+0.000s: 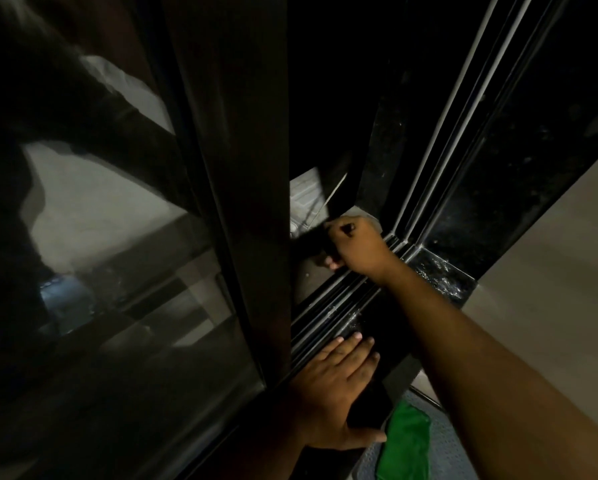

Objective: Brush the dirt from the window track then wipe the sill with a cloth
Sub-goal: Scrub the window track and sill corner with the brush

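- Two hands, one green cloth point(406, 441), one track point(328, 315), one sill point(439, 277).
- Right hand point(354, 245), arm outstretched, is fisted on a dark thing, too dim to name, just beyond the track.
- Left hand point(332, 386) lies spread flat on the sill, the cloth just right of its thumb.

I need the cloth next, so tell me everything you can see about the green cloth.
The green cloth is a plain bright green fabric, soft-looking and crumpled into loose folds, not spread flat. It lies low in the view, below the dark sill, on a grey, finely dotted surface. Its lower end runs out of the picture. The left hand, flat on the sill edge, has its thumb close beside the cloth's upper left; whether they touch cannot be told. Neither hand holds it.
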`<state>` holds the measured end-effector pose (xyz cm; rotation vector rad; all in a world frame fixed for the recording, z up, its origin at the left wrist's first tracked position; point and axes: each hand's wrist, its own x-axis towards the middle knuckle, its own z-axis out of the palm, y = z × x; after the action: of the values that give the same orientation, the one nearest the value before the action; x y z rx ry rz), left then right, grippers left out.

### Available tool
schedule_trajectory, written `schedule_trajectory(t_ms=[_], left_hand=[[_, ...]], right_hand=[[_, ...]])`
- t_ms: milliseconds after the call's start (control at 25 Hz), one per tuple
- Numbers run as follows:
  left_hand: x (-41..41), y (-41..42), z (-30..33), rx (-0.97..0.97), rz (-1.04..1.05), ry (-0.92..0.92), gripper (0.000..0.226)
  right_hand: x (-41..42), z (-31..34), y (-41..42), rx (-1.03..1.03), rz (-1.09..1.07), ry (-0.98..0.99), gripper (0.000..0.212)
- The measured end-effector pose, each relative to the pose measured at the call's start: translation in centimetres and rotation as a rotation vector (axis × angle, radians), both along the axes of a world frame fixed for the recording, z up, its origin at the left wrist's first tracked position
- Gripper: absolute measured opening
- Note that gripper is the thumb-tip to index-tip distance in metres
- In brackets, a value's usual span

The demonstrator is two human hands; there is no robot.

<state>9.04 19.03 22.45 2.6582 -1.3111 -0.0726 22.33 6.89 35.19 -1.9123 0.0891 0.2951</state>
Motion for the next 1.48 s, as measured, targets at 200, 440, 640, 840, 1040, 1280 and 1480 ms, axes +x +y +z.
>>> schedule_trajectory(t_ms=[200,440,640,840,1040,1280,1480], left_hand=[[-0.1,0.0,-0.4,-0.032,0.001,-0.025,0.096],[-0.3,0.1,-0.1,-0.037,0.007,-0.032,0.096],[-0.2,0.0,-0.2,-0.023,0.017,-0.008,0.097],[-0.3,0.0,-0.4,-0.019,0.025,-0.031,0.098],[-0.4,0.0,-0.5,-0.048,0.028,-0.057,0.098],[-0.4,-0.1,-0.4,-0.022,0.025,-0.064,0.098],[-0.3,-0.3,-0.7,-0.025,0.025,-0.074,0.098]], right_hand=[[0.4,0.3,-2.1,-0.316,-0.018,-0.036,0.024],[1.1,1.8,-2.9,-0.482,0.055,-0.031,0.021],[-0.1,2.0,-2.3,-0.123,0.202,0.046,0.026],[-2.0,3.1,-3.8,0.081,0.179,0.083,0.032],[-4.2,3.3,-6.2,-0.320,0.015,-0.106,0.028],[-5.9,4.5,-5.1,-0.452,0.072,-0.222,0.022],[-7.3,3.5,-5.2,-0.190,0.128,-0.058,0.025]])
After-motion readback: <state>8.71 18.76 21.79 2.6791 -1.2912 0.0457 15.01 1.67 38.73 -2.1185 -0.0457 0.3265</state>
